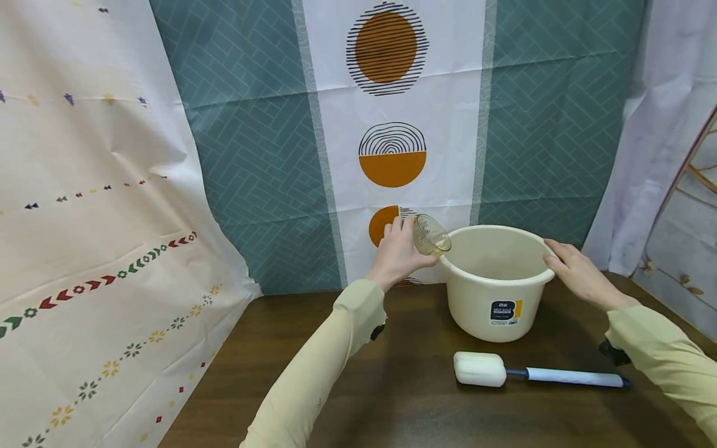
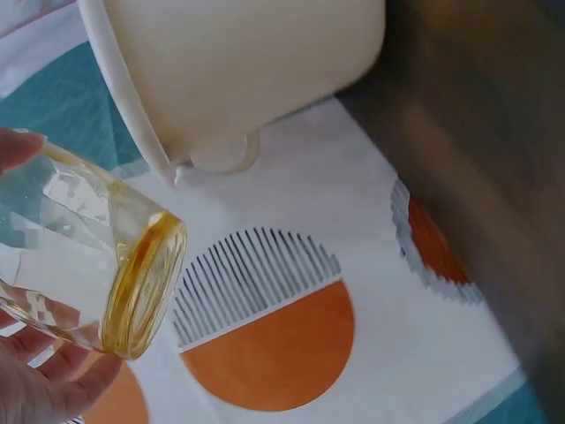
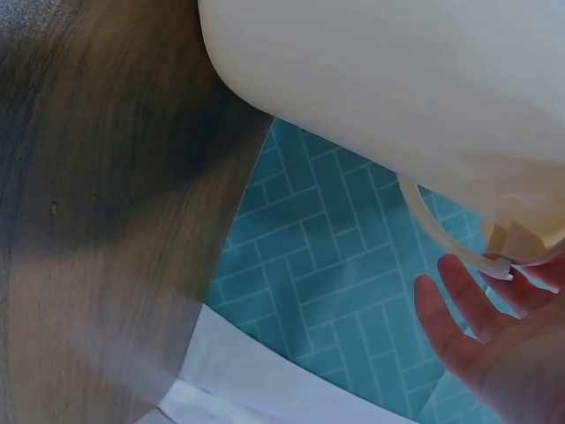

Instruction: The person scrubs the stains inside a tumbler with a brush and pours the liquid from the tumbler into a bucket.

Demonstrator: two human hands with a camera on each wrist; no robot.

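My left hand (image 1: 396,252) grips a clear, amber-tinted drinking glass (image 1: 430,236) at the basin's left rim. The glass is tilted, its mouth toward the basin; its thick base (image 2: 146,287) faces the left wrist camera. The deep cream plastic basin (image 1: 467,295) stands upright, with a dark label on its front. On its right rim rests my right hand (image 1: 579,274), the fingers (image 3: 472,296) loosely extended beside a curved side handle (image 3: 441,231) in the right wrist view.
A white sponge brush (image 1: 479,369) with a long pale handle (image 1: 577,377) lies in front of the basin on the dark wooden table (image 1: 403,398). Behind hangs a teal and white patterned curtain (image 1: 252,155). A cream printed cloth (image 1: 112,249) drapes at the left.
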